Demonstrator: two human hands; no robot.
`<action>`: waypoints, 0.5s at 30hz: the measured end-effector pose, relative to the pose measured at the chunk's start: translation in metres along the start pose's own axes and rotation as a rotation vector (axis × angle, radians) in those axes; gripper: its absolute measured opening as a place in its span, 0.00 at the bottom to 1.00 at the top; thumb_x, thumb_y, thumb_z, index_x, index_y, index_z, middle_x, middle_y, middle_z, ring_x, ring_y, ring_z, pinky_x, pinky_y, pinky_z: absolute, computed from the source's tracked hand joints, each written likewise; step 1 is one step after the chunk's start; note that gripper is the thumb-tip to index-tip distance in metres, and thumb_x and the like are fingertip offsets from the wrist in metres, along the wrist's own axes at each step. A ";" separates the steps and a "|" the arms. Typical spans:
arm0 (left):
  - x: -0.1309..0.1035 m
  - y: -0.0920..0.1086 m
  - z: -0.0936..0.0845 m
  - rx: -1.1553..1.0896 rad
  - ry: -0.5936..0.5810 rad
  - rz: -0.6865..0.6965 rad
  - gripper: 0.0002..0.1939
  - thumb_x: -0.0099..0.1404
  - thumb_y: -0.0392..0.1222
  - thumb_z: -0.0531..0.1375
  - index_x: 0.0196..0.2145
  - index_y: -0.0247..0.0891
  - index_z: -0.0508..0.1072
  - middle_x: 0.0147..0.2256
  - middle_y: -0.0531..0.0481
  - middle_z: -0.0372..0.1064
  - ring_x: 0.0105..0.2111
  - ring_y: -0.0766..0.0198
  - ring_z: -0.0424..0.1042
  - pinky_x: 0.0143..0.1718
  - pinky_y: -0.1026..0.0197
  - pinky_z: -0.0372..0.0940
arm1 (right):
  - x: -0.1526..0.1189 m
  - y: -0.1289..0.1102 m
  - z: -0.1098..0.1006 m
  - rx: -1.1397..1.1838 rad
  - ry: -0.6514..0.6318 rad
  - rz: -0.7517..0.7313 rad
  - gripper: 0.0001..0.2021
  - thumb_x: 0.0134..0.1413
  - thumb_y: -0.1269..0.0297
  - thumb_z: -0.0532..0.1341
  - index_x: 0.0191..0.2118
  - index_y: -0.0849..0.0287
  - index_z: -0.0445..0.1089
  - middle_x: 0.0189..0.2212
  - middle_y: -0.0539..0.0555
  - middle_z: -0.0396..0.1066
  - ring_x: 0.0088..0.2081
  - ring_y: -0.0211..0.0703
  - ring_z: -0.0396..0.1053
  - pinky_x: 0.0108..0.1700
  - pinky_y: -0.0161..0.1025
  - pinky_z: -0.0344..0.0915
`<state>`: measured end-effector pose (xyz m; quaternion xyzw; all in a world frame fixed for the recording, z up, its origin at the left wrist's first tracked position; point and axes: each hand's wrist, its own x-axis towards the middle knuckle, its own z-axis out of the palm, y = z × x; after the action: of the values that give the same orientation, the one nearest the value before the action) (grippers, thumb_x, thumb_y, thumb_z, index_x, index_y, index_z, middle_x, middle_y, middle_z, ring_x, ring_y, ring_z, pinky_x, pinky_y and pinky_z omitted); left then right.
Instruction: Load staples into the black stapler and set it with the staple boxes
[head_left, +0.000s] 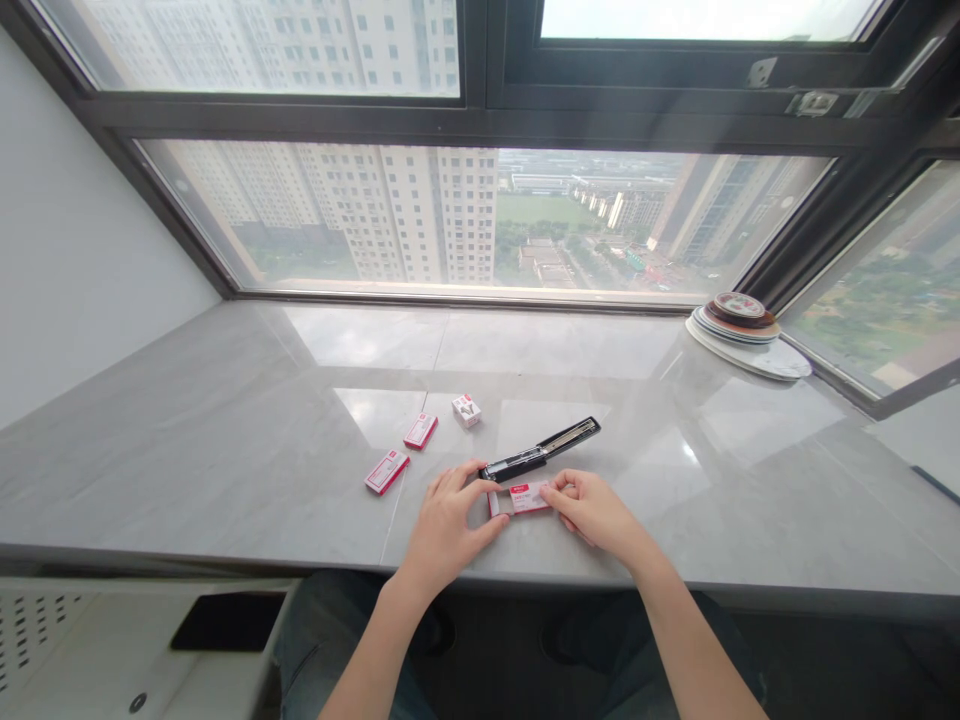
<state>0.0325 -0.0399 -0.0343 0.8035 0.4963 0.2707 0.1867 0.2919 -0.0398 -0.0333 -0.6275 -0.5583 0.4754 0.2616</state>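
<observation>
A small red and white box (529,496) lies on the grey marble counter in front of me, its inner tray partly slid out at the left. My left hand (450,520) holds the tray end between thumb and fingers. My right hand (589,508) pinches the box's right end. Just beyond the box lies a black stapler (541,450), opened out flat, its metal channel showing. To the left are two more red and white boxes, one nearer (387,472) and one farther (421,430). A smaller white box (466,410) sits behind them.
Stacked plates and round mats (742,335) stand at the back right by the window. The counter's front edge (352,562) runs just before my legs. A white cabinet with a black item (227,621) is at the lower left.
</observation>
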 end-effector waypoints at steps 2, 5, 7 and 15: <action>-0.001 0.001 0.000 -0.003 0.001 0.007 0.16 0.66 0.45 0.67 0.52 0.53 0.75 0.65 0.54 0.64 0.66 0.51 0.62 0.70 0.42 0.52 | -0.002 -0.007 -0.002 -0.063 0.093 -0.054 0.16 0.64 0.47 0.61 0.39 0.56 0.70 0.17 0.44 0.65 0.18 0.37 0.57 0.23 0.34 0.51; -0.002 0.002 0.003 -0.001 0.004 0.009 0.20 0.67 0.44 0.66 0.56 0.52 0.72 0.66 0.53 0.64 0.68 0.53 0.60 0.72 0.42 0.50 | 0.002 -0.023 0.004 -0.133 0.211 -0.214 0.15 0.65 0.50 0.60 0.47 0.54 0.73 0.18 0.43 0.62 0.21 0.40 0.60 0.26 0.35 0.54; -0.003 0.002 0.005 0.014 0.013 0.007 0.22 0.67 0.44 0.65 0.58 0.51 0.70 0.67 0.53 0.62 0.69 0.54 0.59 0.73 0.42 0.49 | 0.007 -0.034 0.011 -0.148 0.206 -0.290 0.15 0.66 0.52 0.59 0.48 0.54 0.75 0.18 0.44 0.64 0.23 0.41 0.63 0.29 0.36 0.56; -0.003 0.002 0.007 0.037 0.015 0.011 0.23 0.68 0.46 0.64 0.59 0.50 0.69 0.69 0.49 0.60 0.70 0.54 0.58 0.73 0.41 0.50 | 0.027 -0.045 0.040 0.232 0.015 -0.128 0.19 0.61 0.48 0.63 0.45 0.61 0.75 0.16 0.46 0.66 0.19 0.38 0.61 0.24 0.34 0.58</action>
<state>0.0374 -0.0440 -0.0392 0.8074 0.4984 0.2683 0.1665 0.2335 -0.0117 -0.0192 -0.5596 -0.5365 0.5146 0.3664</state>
